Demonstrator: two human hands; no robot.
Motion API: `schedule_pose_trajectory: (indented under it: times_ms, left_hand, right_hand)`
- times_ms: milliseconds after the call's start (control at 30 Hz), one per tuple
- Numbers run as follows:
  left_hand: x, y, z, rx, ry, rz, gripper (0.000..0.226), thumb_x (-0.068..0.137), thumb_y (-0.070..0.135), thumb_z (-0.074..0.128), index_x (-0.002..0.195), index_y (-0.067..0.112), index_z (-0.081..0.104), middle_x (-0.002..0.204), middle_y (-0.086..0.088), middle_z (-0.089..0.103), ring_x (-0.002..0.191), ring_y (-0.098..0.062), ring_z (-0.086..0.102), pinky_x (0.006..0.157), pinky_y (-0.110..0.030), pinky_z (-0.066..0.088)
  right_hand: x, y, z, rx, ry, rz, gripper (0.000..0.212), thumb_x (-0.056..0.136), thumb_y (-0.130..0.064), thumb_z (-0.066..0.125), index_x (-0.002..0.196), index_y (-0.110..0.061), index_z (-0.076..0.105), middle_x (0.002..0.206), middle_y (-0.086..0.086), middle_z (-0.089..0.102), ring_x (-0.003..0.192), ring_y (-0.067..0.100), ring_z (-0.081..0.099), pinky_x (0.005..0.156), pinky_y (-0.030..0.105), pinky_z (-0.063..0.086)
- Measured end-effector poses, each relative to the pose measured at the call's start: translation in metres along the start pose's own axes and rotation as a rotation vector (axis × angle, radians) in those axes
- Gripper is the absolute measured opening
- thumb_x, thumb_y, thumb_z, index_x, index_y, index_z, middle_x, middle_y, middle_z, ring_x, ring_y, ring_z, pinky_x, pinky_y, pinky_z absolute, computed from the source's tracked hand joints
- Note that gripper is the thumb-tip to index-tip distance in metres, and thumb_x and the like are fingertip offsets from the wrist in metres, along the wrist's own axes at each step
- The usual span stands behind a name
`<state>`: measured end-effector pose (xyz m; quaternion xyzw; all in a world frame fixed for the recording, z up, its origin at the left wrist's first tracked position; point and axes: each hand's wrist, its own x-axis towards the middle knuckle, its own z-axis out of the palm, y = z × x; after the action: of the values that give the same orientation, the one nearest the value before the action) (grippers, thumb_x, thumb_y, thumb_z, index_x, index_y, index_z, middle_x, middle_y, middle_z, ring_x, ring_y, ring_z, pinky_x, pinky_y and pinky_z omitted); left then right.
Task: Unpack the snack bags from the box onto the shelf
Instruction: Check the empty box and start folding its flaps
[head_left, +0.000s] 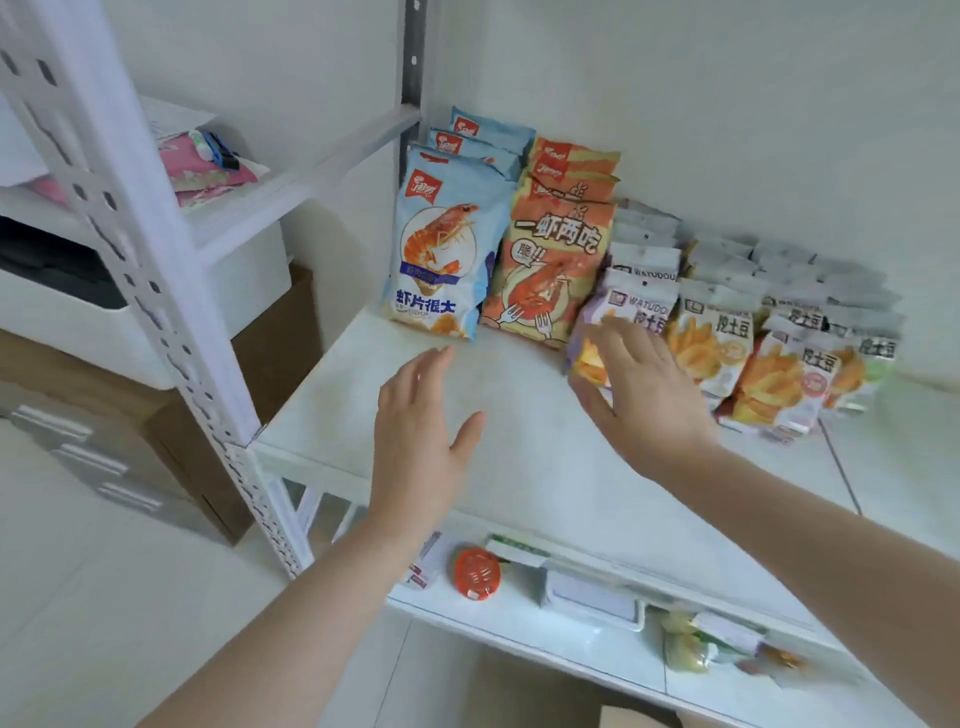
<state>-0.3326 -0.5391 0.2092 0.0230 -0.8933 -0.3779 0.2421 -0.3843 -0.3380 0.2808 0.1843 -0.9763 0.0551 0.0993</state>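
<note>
Snack bags stand in rows at the back of a white shelf (519, 441). From the left come blue shrimp-chip bags (441, 260), orange shrimp bags (550, 260), then several rows of small fries bags, the nearest a purple one (623, 312). My left hand (421, 426) hovers over the bare shelf in front of the blue bags, fingers spread, holding nothing. My right hand (639, 384) is open just in front of the purple fries bag, fingers at or near its lower front; whether they touch is unclear. A brown corner (639, 717) at the bottom edge may be the box.
A perforated white upright post (156, 270) stands at the shelf's left front corner. The lower shelf (519, 623) holds an orange round object (477, 573) and small packs. Left of the rack are a white drawer unit (130, 322), cardboard boxes (270, 353) and pink items (208, 171).
</note>
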Motion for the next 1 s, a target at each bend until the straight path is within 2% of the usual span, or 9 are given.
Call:
schedule_pose_trajectory:
  times_ms: [167, 267, 433, 567, 667, 800, 900, 1000]
  left_hand:
    - [-0.112, 0.084, 0.022, -0.08, -0.099, 0.026, 0.057, 0.086, 0.019, 0.066, 0.138, 0.014, 0.044, 0.136, -0.003, 0.049, 0.123, -0.021, 0.043, 0.102, -0.032, 0.036]
    - [-0.189, 0.137, 0.043, -0.177, -0.21, 0.009, 0.056, 0.087, 0.018, 0.066, 0.138, 0.016, 0.044, 0.134, 0.0, 0.049, 0.122, -0.021, 0.045, 0.099, -0.038, 0.043]
    - [-0.307, 0.206, 0.074, -0.261, -0.445, -0.051, 0.056, 0.088, 0.021, 0.065, 0.139, 0.02, 0.042, 0.134, 0.01, 0.047, 0.126, -0.012, 0.043, 0.101, -0.021, 0.031]
    - [-0.384, 0.225, 0.091, -0.271, -0.714, -0.109, 0.058, 0.089, 0.025, 0.064, 0.14, 0.03, 0.036, 0.139, 0.017, 0.042, 0.132, -0.008, 0.04, 0.109, -0.027, 0.033]
    - [-0.421, 0.227, 0.105, -0.252, -0.871, -0.147, 0.057, 0.09, 0.024, 0.063, 0.14, 0.023, 0.037, 0.137, 0.013, 0.041, 0.133, -0.013, 0.04, 0.105, -0.019, 0.029]
    - [-0.448, 0.22, 0.134, -0.182, -1.001, -0.194, 0.057, 0.09, 0.024, 0.063, 0.141, 0.013, 0.039, 0.141, -0.004, 0.046, 0.131, -0.021, 0.042, 0.107, -0.027, 0.031]
    - [-0.467, 0.213, 0.159, -0.131, -1.058, -0.224, 0.056, 0.091, 0.025, 0.062, 0.14, 0.012, 0.04, 0.14, -0.007, 0.047, 0.13, -0.024, 0.043, 0.109, -0.037, 0.034]
    - [-0.486, 0.211, 0.185, -0.113, -1.086, -0.294, 0.055, 0.091, 0.025, 0.061, 0.14, 0.009, 0.041, 0.138, -0.01, 0.048, 0.128, -0.024, 0.044, 0.107, -0.035, 0.035]
  right_hand:
    - [-0.17, 0.053, -0.02, 0.03, -0.052, 0.25, 0.055, 0.098, -0.042, 0.047, 0.148, -0.023, 0.037, 0.152, 0.005, 0.039, 0.141, 0.025, 0.033, 0.109, 0.04, 0.034]
    - [-0.272, 0.079, -0.027, 0.094, -0.083, 0.433, 0.056, 0.098, -0.042, 0.048, 0.149, -0.024, 0.035, 0.152, 0.003, 0.038, 0.142, 0.023, 0.031, 0.109, 0.038, 0.034]
    - [-0.419, 0.103, -0.029, 0.154, -0.092, 0.688, 0.054, 0.095, -0.043, 0.05, 0.144, -0.023, 0.042, 0.139, 0.005, 0.051, 0.13, 0.027, 0.045, 0.102, 0.038, 0.042]
    - [-0.509, 0.112, -0.027, 0.202, -0.152, 0.914, 0.057, 0.096, -0.043, 0.049, 0.148, -0.025, 0.034, 0.144, 0.0, 0.046, 0.134, 0.022, 0.041, 0.105, 0.031, 0.04]
    - [-0.556, 0.12, -0.019, 0.218, -0.158, 1.063, 0.056, 0.097, -0.045, 0.049, 0.148, -0.025, 0.034, 0.144, -0.002, 0.045, 0.135, 0.02, 0.039, 0.102, 0.029, 0.04]
    - [-0.602, 0.13, 0.0, 0.227, -0.215, 1.217, 0.058, 0.098, -0.044, 0.048, 0.149, -0.021, 0.033, 0.143, 0.004, 0.045, 0.134, 0.025, 0.04, 0.1, 0.035, 0.04]
    - [-0.631, 0.143, 0.024, 0.274, -0.268, 1.301, 0.058, 0.098, -0.045, 0.047, 0.149, -0.02, 0.033, 0.142, 0.008, 0.046, 0.133, 0.028, 0.04, 0.102, 0.037, 0.038]
    - [-0.656, 0.164, 0.048, 0.305, -0.315, 1.353, 0.058, 0.099, -0.046, 0.045, 0.149, -0.02, 0.032, 0.143, 0.01, 0.045, 0.133, 0.03, 0.039, 0.105, 0.039, 0.035]
